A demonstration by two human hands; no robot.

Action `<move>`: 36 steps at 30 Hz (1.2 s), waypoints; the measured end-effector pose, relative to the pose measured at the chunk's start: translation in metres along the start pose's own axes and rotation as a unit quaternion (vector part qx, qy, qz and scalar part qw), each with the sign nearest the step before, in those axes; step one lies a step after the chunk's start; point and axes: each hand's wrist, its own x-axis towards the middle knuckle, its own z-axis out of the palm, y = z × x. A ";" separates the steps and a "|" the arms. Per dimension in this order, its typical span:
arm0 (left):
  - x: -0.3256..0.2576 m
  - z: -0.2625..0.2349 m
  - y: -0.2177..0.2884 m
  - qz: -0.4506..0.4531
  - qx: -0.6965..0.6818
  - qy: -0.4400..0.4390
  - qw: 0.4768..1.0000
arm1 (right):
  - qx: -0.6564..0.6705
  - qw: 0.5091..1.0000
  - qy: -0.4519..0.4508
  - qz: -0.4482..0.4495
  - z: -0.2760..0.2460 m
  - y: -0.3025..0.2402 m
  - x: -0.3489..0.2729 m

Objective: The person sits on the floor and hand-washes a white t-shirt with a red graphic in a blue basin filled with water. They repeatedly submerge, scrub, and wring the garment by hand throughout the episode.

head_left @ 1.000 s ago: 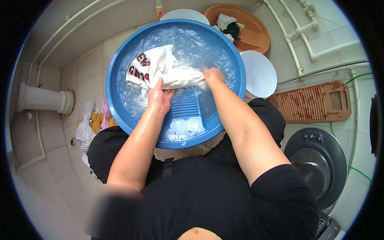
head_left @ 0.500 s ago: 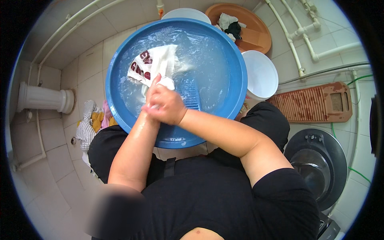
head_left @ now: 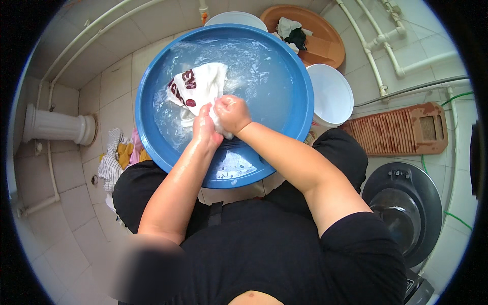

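A white garment (head_left: 207,81) with dark red lettering lies half in the cloudy water of a large blue basin (head_left: 301,109). Its near end is bunched between my two hands. My right hand (head_left: 232,114) is a fist closed on the bunched cloth. Beside it, my left hand (head_left: 205,128) holds the same cloth against its palm, thumb pointing away from me; some of its fingers are hidden. Both hands are wet and stay over the near half of the basin. A sloped blue panel (head_left: 231,165) at the basin's near side lies just below them.
Right of the basin stand a white bucket (head_left: 331,95), a brown washboard (head_left: 389,131) and a dark round basin (head_left: 424,203). An orange-brown tub (head_left: 330,43) with clothes is behind. Clothes (head_left: 113,160) lie at left, near a white drainpipe (head_left: 58,125).
My hands were pressed together, right over left; now they are side by side, the right one moved right and away from me. The garment has shifted slightly right.
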 end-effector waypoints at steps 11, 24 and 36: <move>-0.014 0.008 0.009 -0.017 -0.002 0.001 1.000 | 0.010 0.986 0.050 -0.156 0.001 -0.017 -0.006; 0.007 0.000 0.018 0.062 0.065 -0.036 0.995 | -0.384 0.892 -0.075 0.226 -0.069 0.095 0.049; 0.003 0.002 0.040 -0.062 -0.009 -0.111 0.992 | 0.010 0.979 -0.015 -0.204 0.023 -0.059 -0.040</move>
